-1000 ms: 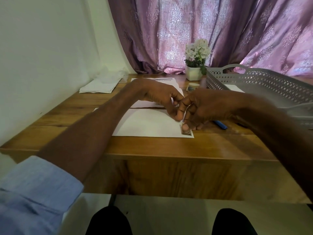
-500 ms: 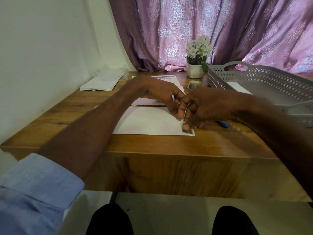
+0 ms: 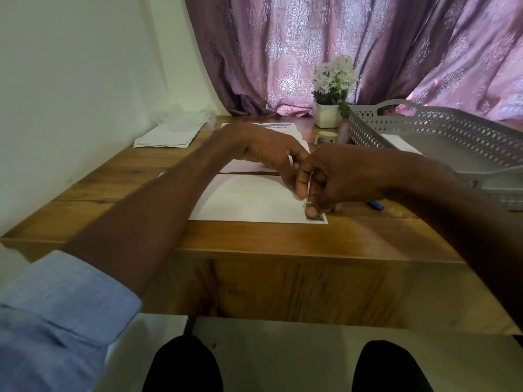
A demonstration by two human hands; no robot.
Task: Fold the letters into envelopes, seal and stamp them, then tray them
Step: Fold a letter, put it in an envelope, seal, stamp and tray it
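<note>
A white envelope lies flat on the wooden table. A small stamp sits on its near right corner. My right hand is curled, and one fingertip presses down on the stamp. My left hand meets it from the left with curled fingers. A thin white paper strip stands between the two hands, and my left fingers seem to pinch it. The grey perforated tray stands at the right with a white envelope inside.
A printed letter sheet lies behind the envelope. A stack of white envelopes sits at the back left by the wall. A tape roll and a potted white flower stand at the back. A blue pen lies under my right wrist.
Both hands stay together over the envelope's near right corner, with the fingertip still on the stamp. Only the camera view has shifted slightly.
</note>
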